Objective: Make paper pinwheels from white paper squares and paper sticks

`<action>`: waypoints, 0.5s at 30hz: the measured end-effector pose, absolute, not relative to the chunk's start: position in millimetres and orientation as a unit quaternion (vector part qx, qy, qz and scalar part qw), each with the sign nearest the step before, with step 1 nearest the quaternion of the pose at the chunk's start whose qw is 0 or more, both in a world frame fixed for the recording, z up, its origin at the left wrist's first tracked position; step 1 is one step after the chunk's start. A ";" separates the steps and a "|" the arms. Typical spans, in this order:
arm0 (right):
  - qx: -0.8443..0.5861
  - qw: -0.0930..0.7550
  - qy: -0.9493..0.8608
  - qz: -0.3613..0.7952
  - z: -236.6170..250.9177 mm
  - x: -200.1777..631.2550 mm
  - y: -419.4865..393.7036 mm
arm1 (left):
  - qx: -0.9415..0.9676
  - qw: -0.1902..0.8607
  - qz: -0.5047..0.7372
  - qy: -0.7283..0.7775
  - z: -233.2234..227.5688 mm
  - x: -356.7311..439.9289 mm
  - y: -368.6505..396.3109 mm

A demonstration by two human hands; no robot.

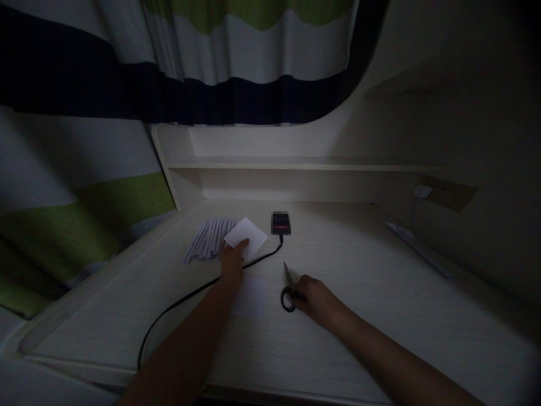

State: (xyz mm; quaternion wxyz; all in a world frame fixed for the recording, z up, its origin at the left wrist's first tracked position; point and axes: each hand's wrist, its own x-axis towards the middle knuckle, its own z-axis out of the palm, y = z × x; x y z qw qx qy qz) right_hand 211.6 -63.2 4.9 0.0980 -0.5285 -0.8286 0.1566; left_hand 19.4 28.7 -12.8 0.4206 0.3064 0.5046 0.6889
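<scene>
At the far left a striped curtain [84, 169] is hanging beside the pale table [380, 316], and near the table's back a row of folded white paper strips [208, 239] is lying fanned out. Just to their right the left hand [234, 260] is pinching a white sheet of paper [247, 235] by its near edge, its grip closing on that edge, with the sheet overlapping the strips. A black cable [198, 290] is running under the left forearm toward a small dark device [280, 223] with a red glow, just beyond the paper. Another faint sheet [252, 296] is lying flat between the two arms. Further right, the right hand [315, 299] is resting on the scissors [288, 290], fingers curling at the black handle loop while the blades are pointing away; whether the grip is fully closing cannot be told in this dim light. The likely risks: the forearm is snagging the cable and dragging the device, or poorly seen blades are nicking the cable.
</scene>
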 end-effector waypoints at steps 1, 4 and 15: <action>-0.516 0.104 -0.835 0.159 5.4 210.0 -64.8 | 0.311 0.421 0.687 0.504 -12.7 20.6 27.6; -0.479 0.133 -0.851 0.167 5.7 204.8 -69.4 | 0.322 0.434 0.680 0.496 -12.0 24.1 23.9; -0.366 0.250 -0.875 0.193 -0.6 198.7 -78.5 | 0.336 0.471 0.667 0.469 -6.3 37.3 13.3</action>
